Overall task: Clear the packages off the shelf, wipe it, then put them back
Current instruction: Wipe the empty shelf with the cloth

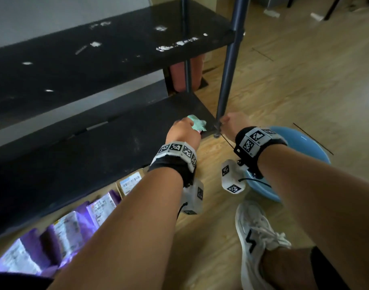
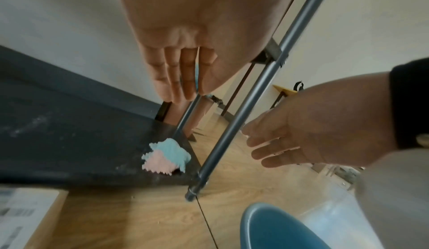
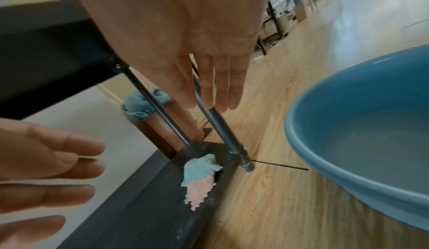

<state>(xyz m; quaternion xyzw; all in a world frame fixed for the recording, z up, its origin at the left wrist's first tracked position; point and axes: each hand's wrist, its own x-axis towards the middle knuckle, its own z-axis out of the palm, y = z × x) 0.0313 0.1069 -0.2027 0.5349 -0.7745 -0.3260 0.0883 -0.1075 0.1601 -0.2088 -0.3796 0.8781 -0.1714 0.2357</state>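
The lower black shelf (image 1: 95,153) is bare except for a crumpled teal and pink cloth (image 1: 197,124) at its front right corner. My left hand (image 1: 184,130) hovers just above and beside the cloth with straight fingers (image 2: 178,80), holding nothing. In the wrist views the cloth (image 2: 166,157) (image 3: 199,177) lies loose on the shelf. My right hand (image 1: 229,123) is open beside the shelf's grey corner post (image 1: 223,97), fingers (image 3: 216,87) extended. Purple packages (image 1: 70,227) and a labelled cardboard box (image 1: 130,183) lie on the floor in front of the shelf.
A blue basin (image 1: 305,141) stands on the wooden floor right of the post. An upper black shelf (image 1: 95,65) with white flecks overhangs the back. A reddish-brown holder (image 1: 179,76) stands behind the shelf. My white shoe (image 1: 256,233) is at the lower right.
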